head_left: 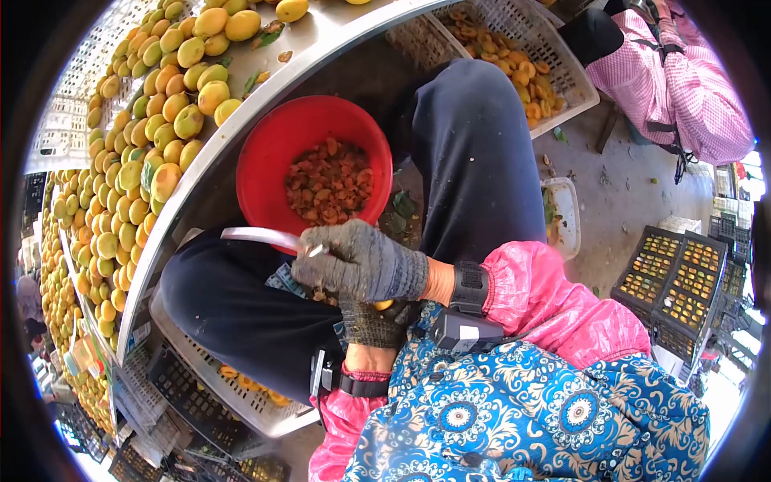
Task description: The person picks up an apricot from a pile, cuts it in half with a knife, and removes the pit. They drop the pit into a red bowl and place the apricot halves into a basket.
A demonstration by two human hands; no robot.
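Observation:
In the middle of the view my right hand (pixel 353 261), in a dark grey knit glove, is closed around a thin curved metal tool (pixel 261 234). The tool's bright strip points left, over the near rim of the red basin. Just below is my left hand (pixel 371 325), also gloved, with its fingers closed. A small yellow patch of an apricot (pixel 384 305) shows at its fingers; most of the fruit is hidden. Beyond my hands, the red basin (pixel 261 173) stands between my legs. Brownish-orange apricot pits (pixel 329 181) lie inside it.
A metal-edged table (pixel 309 40) bears a heap of whole apricots (pixel 165 120) on the left. White crates (pixel 574 88) of orange halves stand at the upper right and under my left leg. Black trays (pixel 671 281) of fruit and another person in pink (pixel 683 88) are at the right.

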